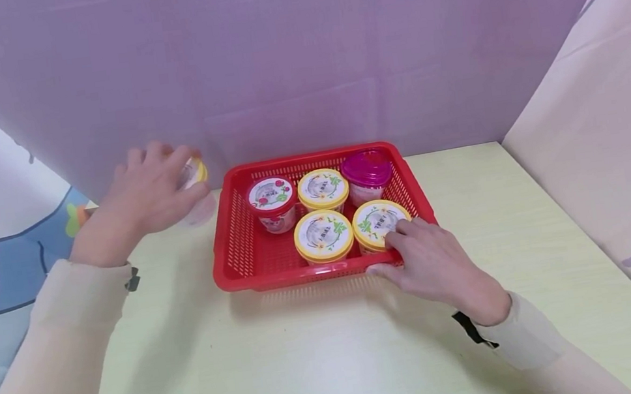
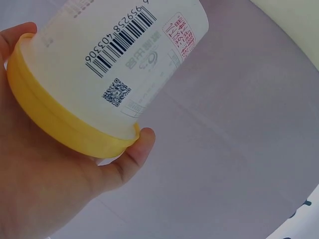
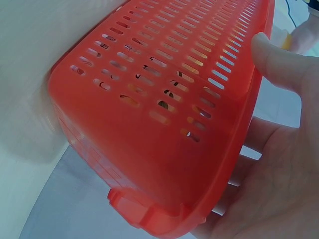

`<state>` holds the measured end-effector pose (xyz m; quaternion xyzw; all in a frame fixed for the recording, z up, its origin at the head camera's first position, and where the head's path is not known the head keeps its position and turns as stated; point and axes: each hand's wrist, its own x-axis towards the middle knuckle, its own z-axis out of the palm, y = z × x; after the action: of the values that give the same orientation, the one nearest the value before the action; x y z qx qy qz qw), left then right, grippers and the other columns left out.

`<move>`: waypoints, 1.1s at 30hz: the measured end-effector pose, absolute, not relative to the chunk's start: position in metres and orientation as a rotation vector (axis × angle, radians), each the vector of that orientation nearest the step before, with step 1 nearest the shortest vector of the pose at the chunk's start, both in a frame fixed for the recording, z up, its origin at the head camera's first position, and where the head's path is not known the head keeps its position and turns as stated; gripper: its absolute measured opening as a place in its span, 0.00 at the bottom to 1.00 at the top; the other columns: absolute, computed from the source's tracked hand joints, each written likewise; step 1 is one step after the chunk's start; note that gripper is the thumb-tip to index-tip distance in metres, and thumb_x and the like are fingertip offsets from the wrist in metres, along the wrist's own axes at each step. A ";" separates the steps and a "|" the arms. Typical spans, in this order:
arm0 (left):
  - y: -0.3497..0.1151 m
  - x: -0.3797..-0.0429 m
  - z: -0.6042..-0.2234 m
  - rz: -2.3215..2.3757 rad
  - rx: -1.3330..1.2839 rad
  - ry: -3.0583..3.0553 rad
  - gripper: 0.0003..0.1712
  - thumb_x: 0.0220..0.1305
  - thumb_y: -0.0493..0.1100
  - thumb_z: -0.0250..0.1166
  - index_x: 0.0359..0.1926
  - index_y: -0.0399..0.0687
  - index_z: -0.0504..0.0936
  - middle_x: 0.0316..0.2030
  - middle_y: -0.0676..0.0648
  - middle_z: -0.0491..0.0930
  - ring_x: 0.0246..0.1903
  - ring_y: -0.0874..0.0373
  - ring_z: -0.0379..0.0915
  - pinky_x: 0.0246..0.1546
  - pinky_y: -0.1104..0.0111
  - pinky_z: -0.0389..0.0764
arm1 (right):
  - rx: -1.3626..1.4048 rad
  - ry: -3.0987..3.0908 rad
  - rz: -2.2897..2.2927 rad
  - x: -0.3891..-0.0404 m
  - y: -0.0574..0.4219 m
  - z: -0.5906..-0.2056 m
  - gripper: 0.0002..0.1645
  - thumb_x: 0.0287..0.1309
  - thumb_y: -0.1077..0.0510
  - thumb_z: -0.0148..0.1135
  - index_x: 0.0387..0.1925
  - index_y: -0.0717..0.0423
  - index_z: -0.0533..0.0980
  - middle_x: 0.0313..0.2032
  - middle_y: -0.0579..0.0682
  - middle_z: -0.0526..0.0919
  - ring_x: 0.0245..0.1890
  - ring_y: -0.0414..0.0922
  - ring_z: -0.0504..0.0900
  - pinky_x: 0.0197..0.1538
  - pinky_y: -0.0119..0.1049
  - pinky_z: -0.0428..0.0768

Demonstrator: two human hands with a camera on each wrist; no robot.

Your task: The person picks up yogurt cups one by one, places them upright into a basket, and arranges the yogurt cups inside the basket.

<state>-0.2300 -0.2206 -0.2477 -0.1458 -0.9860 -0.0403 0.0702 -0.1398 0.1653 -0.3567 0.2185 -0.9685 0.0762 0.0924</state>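
Note:
My left hand (image 1: 150, 194) is raised to the left of the red basket (image 1: 243, 283) and grips a plastic cup (image 1: 194, 172) by its yellow lid. In the left wrist view, thumb and fingers span that lid (image 2: 55, 117), and the cup's white side shows a barcode. My right hand (image 1: 439, 267) holds the basket's front right rim, with the thumb outside and the fingers over the inner side. Right at those fingers is a yellow-lidded cup (image 1: 370, 220), partly covered by them. The basket's slotted wall (image 3: 149, 144) fills the right wrist view.
Also in the basket stand two more yellow-lidded cups (image 1: 323, 235), a red-lidded cup (image 1: 271, 196) at the left and a purple-lidded cup (image 1: 367, 171) at the back right. A purple cloth (image 1: 299, 61) hangs behind the pale table (image 1: 313, 368); printed cloths flank it.

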 end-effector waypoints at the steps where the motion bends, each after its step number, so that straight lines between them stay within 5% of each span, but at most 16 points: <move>1: -0.219 -0.229 -0.247 -0.123 -0.441 -2.967 0.37 0.64 0.57 0.61 0.71 0.52 0.65 0.67 0.33 0.61 0.63 0.30 0.57 0.56 0.32 0.67 | 0.648 -2.877 0.227 -0.140 0.165 -0.357 0.29 0.51 0.36 0.75 0.38 0.57 0.81 0.37 0.52 0.80 0.34 0.47 0.76 0.37 0.45 0.81; 25: -0.187 -0.219 -0.246 -0.150 -0.527 -2.976 0.42 0.54 0.54 0.73 0.69 0.55 0.67 0.65 0.36 0.64 0.63 0.34 0.59 0.57 0.34 0.69 | 0.639 -2.891 0.234 -0.140 0.165 -0.357 0.29 0.51 0.36 0.75 0.37 0.56 0.81 0.36 0.51 0.80 0.34 0.46 0.75 0.37 0.44 0.80; 33: -0.177 -0.218 -0.252 -0.133 -0.586 -2.988 0.40 0.59 0.56 0.68 0.70 0.54 0.68 0.66 0.35 0.64 0.64 0.34 0.58 0.57 0.34 0.67 | 0.642 -2.880 0.231 -0.140 0.165 -0.357 0.29 0.51 0.36 0.75 0.38 0.57 0.81 0.37 0.51 0.80 0.34 0.47 0.76 0.37 0.45 0.80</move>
<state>-0.2181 -0.1768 -0.2524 -0.1921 -0.9793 -0.0436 0.0470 -0.1400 0.1647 -0.3574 0.2161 -0.9691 0.0777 0.0906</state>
